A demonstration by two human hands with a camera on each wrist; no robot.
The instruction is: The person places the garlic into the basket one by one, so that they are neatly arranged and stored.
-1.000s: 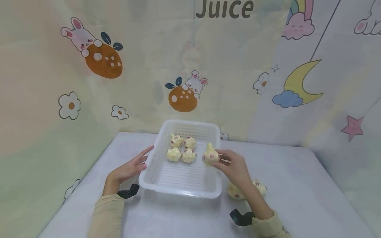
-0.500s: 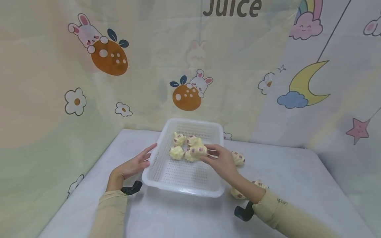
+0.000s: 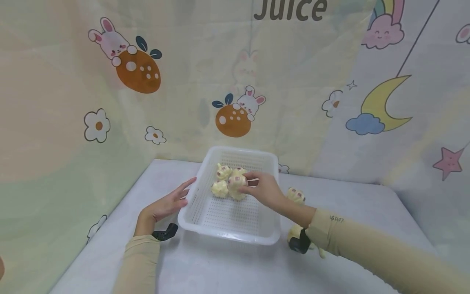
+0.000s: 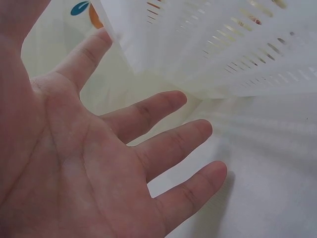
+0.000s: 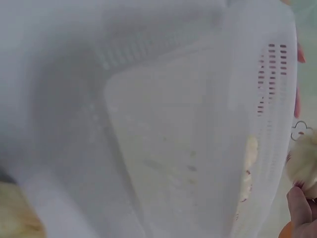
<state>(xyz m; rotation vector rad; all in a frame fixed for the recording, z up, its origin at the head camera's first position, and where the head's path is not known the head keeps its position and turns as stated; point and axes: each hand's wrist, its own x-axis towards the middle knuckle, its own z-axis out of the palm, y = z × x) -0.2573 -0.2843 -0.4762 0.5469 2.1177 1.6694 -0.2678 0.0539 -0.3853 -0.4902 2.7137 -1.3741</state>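
A white slotted plastic basket [image 3: 235, 218] stands on the table, with several pale, purple-marked garlic bulbs grouped in its far left part, such as one bulb [image 3: 220, 189]. My right hand [image 3: 268, 191] reaches over the basket's right side and pinches a garlic bulb [image 3: 236, 183] among them; another bulb lies partly hidden below it. That held garlic bulb [image 5: 303, 166] and my thumb show at the right edge of the right wrist view. At the basket's left side is my left hand [image 3: 167, 204]. Its fingers [image 4: 173, 148] are spread and straight, with a fingertip against the rim.
Right of the basket lie more garlic bulbs, one bulb [image 3: 295, 195] near its side and others [image 3: 293, 233] closer to me, partly covered by the black wrist camera [image 3: 300, 241]. A printed cloth backdrop [image 3: 191, 81] rises behind the white table [image 3: 205, 269].
My right hand has carried the garlic bulb left from the basket's right side to the grouped bulbs and lowered it. The left hand stays at the rim. The head view has shifted slightly.
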